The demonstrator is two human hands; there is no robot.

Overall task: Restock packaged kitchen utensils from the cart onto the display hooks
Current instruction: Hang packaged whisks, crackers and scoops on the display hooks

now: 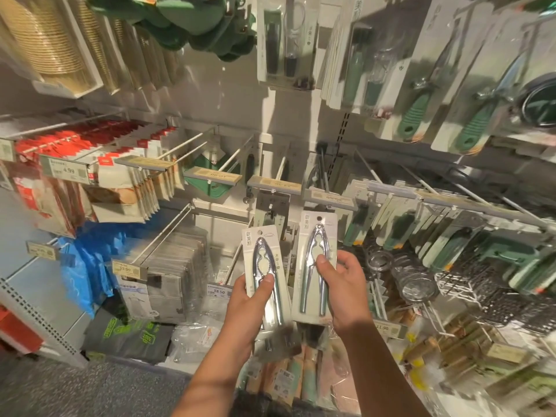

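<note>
Two carded metal nutcrackers are held up in front of the display wall. My left hand (251, 299) grips the left nutcracker pack (264, 254) with the thumb across its front. My right hand (343, 281) holds the right nutcracker pack (316, 248), which stands higher, its hang hole just below a hook with a price tag (328, 197). A nutcracker pack (314, 176) hangs far back on that hook. The cart is not in view.
Rows of white display hooks (192, 139) stick out from the wall, some bare. Green-handled scissors packs (415, 115) hang upper right, red-and-white packs (90, 152) at left, metal strainers (415, 281) and wire racks at right. Grey floor lies lower left.
</note>
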